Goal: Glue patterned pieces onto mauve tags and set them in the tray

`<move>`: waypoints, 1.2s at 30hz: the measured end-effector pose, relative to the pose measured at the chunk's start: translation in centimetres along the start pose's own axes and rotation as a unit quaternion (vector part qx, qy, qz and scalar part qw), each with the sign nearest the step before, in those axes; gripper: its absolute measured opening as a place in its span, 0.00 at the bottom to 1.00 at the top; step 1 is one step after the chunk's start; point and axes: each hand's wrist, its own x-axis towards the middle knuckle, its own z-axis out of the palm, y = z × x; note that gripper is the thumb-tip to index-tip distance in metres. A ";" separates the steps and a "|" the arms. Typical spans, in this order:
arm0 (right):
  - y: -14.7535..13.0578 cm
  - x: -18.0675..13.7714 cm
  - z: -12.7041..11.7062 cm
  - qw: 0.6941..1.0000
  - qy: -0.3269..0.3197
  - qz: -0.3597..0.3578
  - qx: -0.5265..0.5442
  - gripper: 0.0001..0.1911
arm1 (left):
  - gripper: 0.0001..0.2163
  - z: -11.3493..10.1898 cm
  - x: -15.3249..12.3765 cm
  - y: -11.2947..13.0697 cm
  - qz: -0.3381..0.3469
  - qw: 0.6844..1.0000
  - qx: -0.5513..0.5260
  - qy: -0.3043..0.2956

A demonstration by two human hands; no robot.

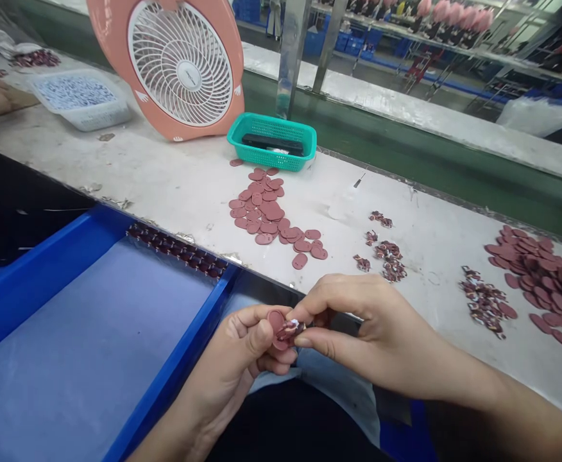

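Observation:
My left hand (242, 353) is closed around a small dark-red oval piece (277, 319), thumb pressed on it. My right hand (358, 327) pinches a small red-and-white patterned part (290, 330) against that oval; both hands meet just below the table's front edge. On the table ahead lies a pile of plain dark-red ovals (269, 215). Small clusters of patterned parts (387, 253) lie to its right.
A blue tray (31, 276) at my left holds a row of finished pieces (179, 250) along its far wall. A teal basket (271, 141), a pink fan (179, 64), a white basket (81, 99) stand further back. More ovals (545, 273) and patterned parts (485, 301) lie at the right.

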 end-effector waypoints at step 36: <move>-0.4 0.1 0.1 0.998 -0.044 -0.040 -0.036 0.08 | 0.17 0.6 -0.5 -0.1 -0.017 0.999 -0.020 0.035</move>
